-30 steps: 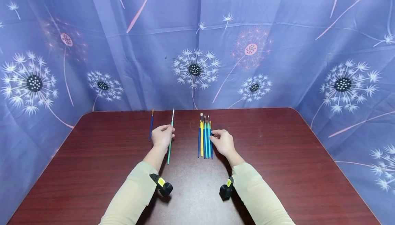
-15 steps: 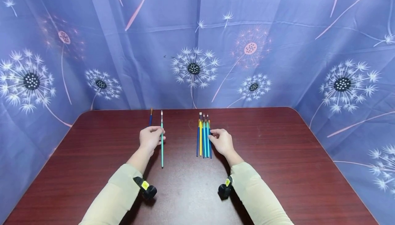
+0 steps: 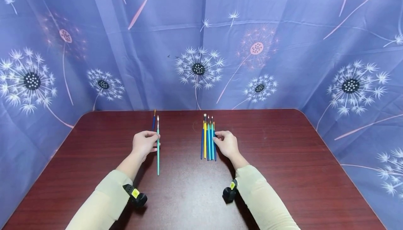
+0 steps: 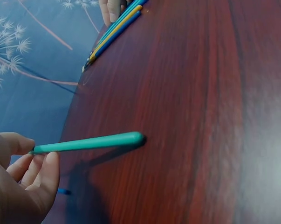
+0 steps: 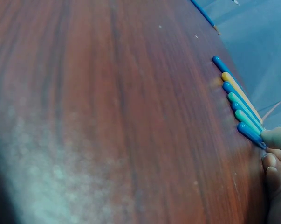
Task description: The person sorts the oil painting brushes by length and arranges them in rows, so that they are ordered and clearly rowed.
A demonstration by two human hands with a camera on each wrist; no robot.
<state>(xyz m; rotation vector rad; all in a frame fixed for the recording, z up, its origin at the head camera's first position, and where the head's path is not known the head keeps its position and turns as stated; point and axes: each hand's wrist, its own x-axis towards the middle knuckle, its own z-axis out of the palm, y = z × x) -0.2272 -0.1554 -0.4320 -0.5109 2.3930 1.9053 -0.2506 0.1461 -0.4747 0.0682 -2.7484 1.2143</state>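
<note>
In the head view, my left hand (image 3: 143,144) pinches a green paintbrush (image 3: 158,161) with a white bristle tip, held bristles away from me. Its rounded handle end (image 4: 136,138) stands just over the table in the left wrist view, a shadow beside it. Behind that hand lies a single blue paintbrush (image 3: 154,123), its lower handle hidden. My right hand (image 3: 227,144) has thumb and fingertips around the rightmost dark blue paintbrush (image 5: 249,134) of a tight row. That row holds several brushes, among them a yellow paintbrush (image 3: 205,144) and a left-hand blue paintbrush (image 3: 202,146).
The dark red wooden table (image 3: 195,195) ends just beyond the brush tips. A blue curtain (image 3: 151,65) printed with dandelions hangs behind and along both sides. Each sleeve carries a wrist camera, such as the black camera (image 3: 138,199) on the left forearm.
My left hand has moved left and slightly nearer with the green paintbrush, which now lies beside the single blue one in the head view. My right hand stays at the row.
</note>
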